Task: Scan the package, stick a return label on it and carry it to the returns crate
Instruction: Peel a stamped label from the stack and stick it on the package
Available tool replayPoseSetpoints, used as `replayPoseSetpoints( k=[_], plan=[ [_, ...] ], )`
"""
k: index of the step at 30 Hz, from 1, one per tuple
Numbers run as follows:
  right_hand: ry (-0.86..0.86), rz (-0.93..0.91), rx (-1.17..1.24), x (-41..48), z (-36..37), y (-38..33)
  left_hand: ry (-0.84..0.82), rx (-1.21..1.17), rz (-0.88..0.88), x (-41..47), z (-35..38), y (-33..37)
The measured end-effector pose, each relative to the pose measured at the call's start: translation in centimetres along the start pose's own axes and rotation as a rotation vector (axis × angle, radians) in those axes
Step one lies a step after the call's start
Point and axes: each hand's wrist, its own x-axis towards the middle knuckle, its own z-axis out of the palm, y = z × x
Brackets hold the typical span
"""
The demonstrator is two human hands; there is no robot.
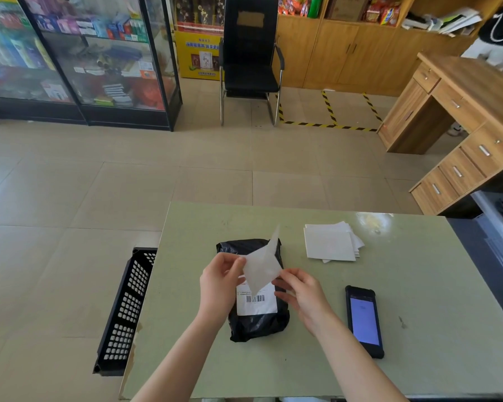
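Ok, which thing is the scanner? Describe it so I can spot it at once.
Find the green table, then look at its right half, beside the right hand. The scanner lies flat there, a dark phone-like handset with a lit bluish screen, unlike the white label stack behind it and the black package to its left.

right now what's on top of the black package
A white shipping label with a barcode is stuck on the black package. Its upper part is hidden by the translucent sheet that the left hand and right hand hold above it.
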Motion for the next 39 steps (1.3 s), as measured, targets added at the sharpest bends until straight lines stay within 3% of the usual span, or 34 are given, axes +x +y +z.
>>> replayPoseSetpoints(
  k=[8,16,21,23,26,32,35,37,39],
  plan=[
    [0.157,0.091,0.057,2.0,-5.0,1.2,-0.012,-0.006,-0.072,1.0,-1.1,-0.5],
    [0.443,0.104,-0.261,4.2,-13.1,2.2,-0.064,0.06,-0.05,1.9,-1.8,0.2],
    [0.733,0.082,-0.486,3.5,-15.7,2.6,-0.034,0.045,-0.041,2.4,-2.0,0.1],
    [0.77,0.07,-0.496,3.3,-15.9,2.9,-0.034,0.052,-0.026,2.4,-1.8,0.1],
    [0.721,-0.022,-0.55,3.1,-15.0,2.8,-0.041,0.085,-0.015,2.2,-1.2,0.0],
    [0.617,-0.403,-1.03,2.3,-9.9,1.3,-0.039,0.061,-0.021,1.7,-0.1,0.0],
    [0.291,-0.554,-0.962,0.8,-5.5,0.0,-0.042,0.059,-0.015,1.6,0.3,-0.1],
    [0.021,-0.528,-0.856,-0.5,-2.3,-0.7,-0.051,0.03,-0.017,1.5,0.7,-0.1],
    [-0.13,-0.496,-0.837,-1.1,0.2,-0.7,-0.067,-0.024,-0.028,1.2,1.1,0.1]
  ],
)
